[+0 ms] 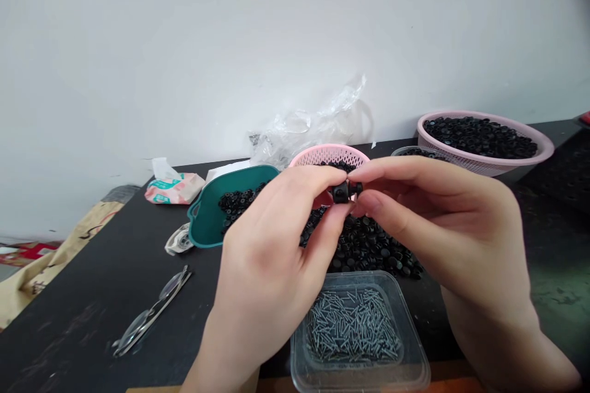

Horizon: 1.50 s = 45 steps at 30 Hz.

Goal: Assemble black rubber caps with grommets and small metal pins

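Note:
My left hand (265, 252) pinches a small rounded black plastic part (341, 192) between thumb and fingers, above the table. From the left, my right hand (456, 215) meets it, thumb and fingertips closed around a narrower black piece (357, 188) at the part's right end. Whether the two pieces are joined cannot be made out. Beneath the hands lies a loose pile of black plastic caps (369, 245), partly hidden by the fingers. In front of the pile, a clear plastic box (417, 350) holds many small silver screws (353, 325).
A teal basin (207, 212) with small black parts stands left, beside eyeglasses (154, 313) and a tissue pack (175, 188). Behind are a pink basket (329, 150), crumpled clear plastic (304, 132) and the wall. A larger pink basket (488, 164) of black pieces stands right.

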Tool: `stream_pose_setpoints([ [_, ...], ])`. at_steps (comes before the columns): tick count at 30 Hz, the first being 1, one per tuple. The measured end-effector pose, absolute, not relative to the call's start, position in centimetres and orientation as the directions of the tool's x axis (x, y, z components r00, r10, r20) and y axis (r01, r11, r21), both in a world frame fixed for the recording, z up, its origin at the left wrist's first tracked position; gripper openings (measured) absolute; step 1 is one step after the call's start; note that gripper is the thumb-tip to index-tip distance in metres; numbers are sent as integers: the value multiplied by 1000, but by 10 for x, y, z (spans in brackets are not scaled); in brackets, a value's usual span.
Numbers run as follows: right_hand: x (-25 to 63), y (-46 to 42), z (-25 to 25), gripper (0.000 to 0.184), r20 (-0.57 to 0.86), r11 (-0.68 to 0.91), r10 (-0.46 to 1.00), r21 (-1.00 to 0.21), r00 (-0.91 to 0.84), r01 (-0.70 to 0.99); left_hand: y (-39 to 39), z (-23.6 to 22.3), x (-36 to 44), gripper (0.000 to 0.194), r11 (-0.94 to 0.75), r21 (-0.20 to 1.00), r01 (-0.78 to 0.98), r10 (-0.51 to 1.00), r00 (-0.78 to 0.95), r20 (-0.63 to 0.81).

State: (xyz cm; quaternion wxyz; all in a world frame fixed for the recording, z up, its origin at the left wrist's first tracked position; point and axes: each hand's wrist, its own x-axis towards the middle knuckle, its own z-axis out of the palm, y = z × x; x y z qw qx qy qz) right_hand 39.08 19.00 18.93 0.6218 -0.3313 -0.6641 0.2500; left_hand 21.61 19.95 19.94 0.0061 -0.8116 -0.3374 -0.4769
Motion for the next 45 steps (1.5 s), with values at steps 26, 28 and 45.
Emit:
stream_pose_setpoints([
  [26, 397, 199, 189, 25, 398, 166, 802, -865, -445, -473, 224, 187, 225, 28, -923, 371, 102, 383, 168, 908],
  [28, 397, 197, 189, 26, 402, 167, 798, -863, -449, -476, 224, 187, 226, 26, -921, 368, 128, 385, 157, 909],
  [45, 397, 205, 185, 19, 440, 222, 786, -856, -435, -466, 217, 191, 221, 45, -904, 276, 325, 348, 188, 919],
])
